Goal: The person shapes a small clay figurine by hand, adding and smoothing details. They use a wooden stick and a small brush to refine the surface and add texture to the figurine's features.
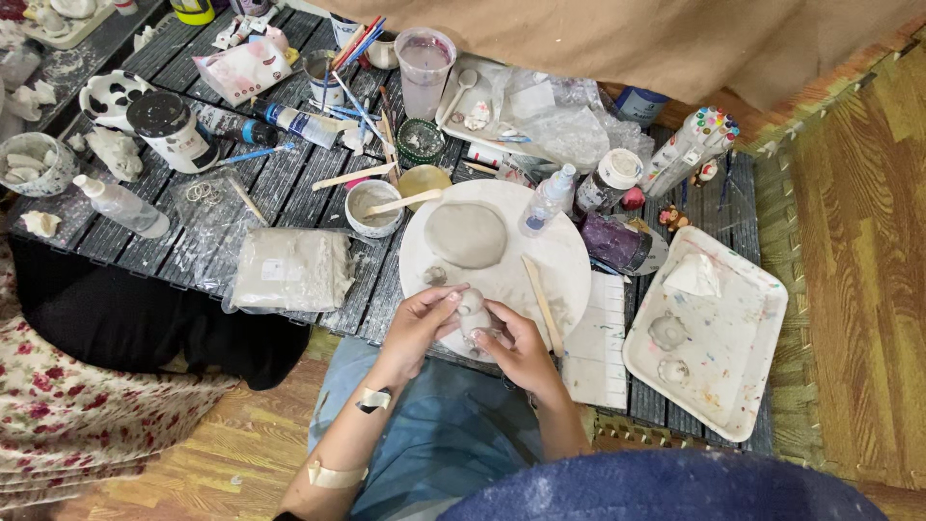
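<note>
Clay lump (473,314) held between both hands just over the near rim of the round white board (569,260). Left hand (422,323) cupped round its left side, fingertips pinched on the top; right hand (516,349) propping it from below and behind, fingers curled tight on it. Kept low and close, probably so crumbs drop onto the board. Flattened slab (467,233) lying mid-board, wooden stick (543,304) to its right within easy reach. Small pot (372,206) with a spatula just left of the board; bagged clay (292,269) further left. Paint-spattered tray (709,333) at right. Low dark slatted table (289,188), crowded with bottles, brushes and cups toward the far side. Wooden floor, woven mat at right, floral cloth near left.
</note>
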